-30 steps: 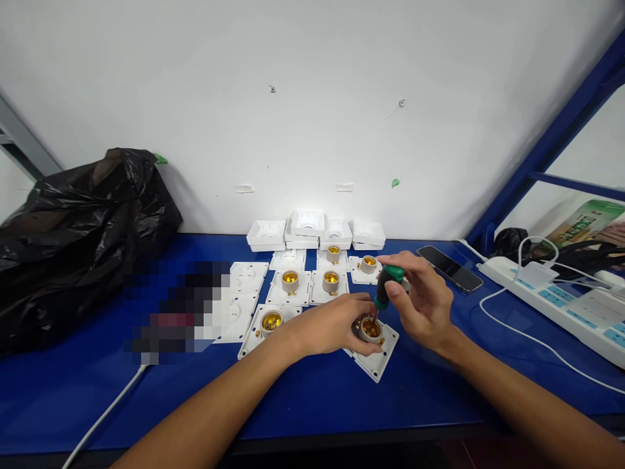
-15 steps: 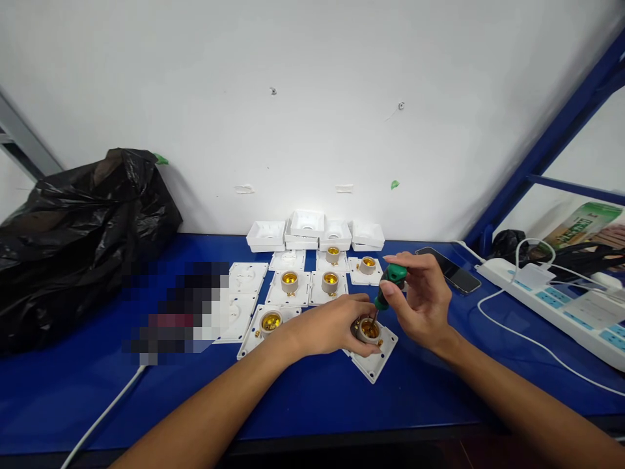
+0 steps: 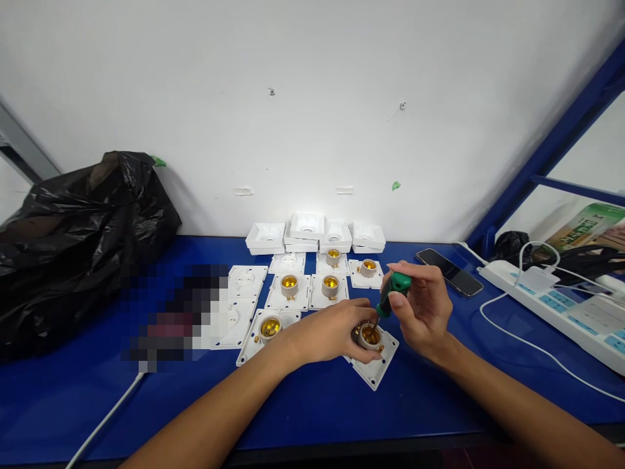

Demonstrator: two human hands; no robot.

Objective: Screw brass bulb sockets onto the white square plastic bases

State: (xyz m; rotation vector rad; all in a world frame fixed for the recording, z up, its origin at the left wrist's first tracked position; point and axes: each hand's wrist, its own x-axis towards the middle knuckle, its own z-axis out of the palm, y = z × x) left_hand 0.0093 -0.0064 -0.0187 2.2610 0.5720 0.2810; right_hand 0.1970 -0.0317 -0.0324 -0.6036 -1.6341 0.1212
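My left hand [image 3: 336, 329] is closed around a lamp socket [image 3: 370, 337] with a brass-coloured threaded inside, which sits on a square white base plate [image 3: 375, 376]. Between the fingers and thumb of my right hand [image 3: 424, 309] is a green and black screwdriver [image 3: 394, 290]. Its shaft slants down into the socket; the tip is hidden inside. Just left of my left wrist stands another lamp socket [image 3: 270, 327] on a white plate. Behind my hands are several more, including one socket [image 3: 330, 284] in the middle and one [image 3: 369, 268] at the right.
Stacked white square covers [image 3: 307, 225] stand against the wall. Bare white plates [image 3: 243, 322] lie at the left, beside a blurred-out patch. A black plastic bag [image 3: 88, 247] fills the far left. At the right are a phone [image 3: 449, 271], a power strip [image 3: 556, 306] and white cables.
The screwdriver handle has tilted slightly to the right, along with my right hand. My left hand keeps its hold on the socket. The whole view has shifted a little.
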